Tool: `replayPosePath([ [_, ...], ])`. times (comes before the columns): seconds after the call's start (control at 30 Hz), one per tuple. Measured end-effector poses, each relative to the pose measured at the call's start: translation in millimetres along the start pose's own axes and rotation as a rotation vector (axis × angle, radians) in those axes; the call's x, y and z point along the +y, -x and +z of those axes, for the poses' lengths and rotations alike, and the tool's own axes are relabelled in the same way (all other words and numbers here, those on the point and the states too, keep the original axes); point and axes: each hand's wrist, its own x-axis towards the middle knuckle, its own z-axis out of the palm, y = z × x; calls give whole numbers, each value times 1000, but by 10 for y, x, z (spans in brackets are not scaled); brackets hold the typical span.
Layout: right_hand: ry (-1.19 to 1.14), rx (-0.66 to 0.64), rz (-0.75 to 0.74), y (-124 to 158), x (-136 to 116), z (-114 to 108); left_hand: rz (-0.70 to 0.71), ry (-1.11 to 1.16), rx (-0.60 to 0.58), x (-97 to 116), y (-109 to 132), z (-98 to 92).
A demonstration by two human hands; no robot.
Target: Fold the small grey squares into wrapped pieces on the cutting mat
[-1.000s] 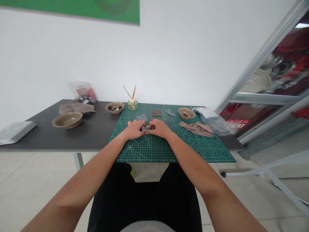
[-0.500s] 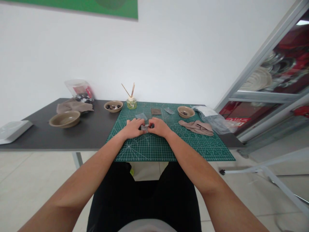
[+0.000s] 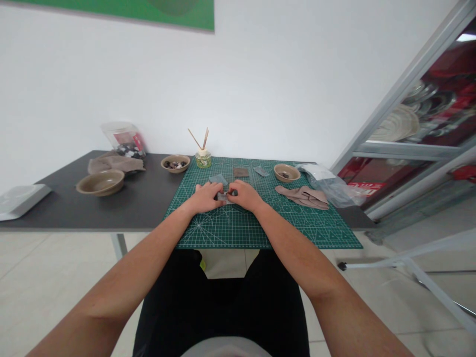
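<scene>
Over the green cutting mat, my left hand and my right hand meet at a small pale, see-through piece. My left thumb and fingers are closed around its left side. The fingers of my right hand are pinched together at its right end; what they grip there is too small and hidden to name. Just beyond my left hand lies a flat translucent packet. A brown square and another clear packet lie farther back on the mat.
Right of my hands are a small bowl with dark bits, a crumpled cloth and a plastic bag. To the left stand a bowl of stones, a reed jar, a larger bowl, another cloth and a clear tub.
My right fingers have shifted slightly at the small see-through piece. My left hand stays nearly still, and the other things have kept their places.
</scene>
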Motion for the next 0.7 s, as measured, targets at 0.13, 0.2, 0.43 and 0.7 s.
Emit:
replayPosePath([
  [0.13, 1, -7, 1, 3, -9, -10, 1, 1, -3, 5, 2, -2],
  [0.2, 5, -12, 4, 1, -9, -17, -3, -5, -6, 7, 1, -1],
  [0.43, -35, -60, -56, -14, -15, -40, -6, -6, -9, 21, -4, -12],
  [0.7, -51, -59, -86, -1, 11, -25, 2, -11, 6, -12, -4, 13],
])
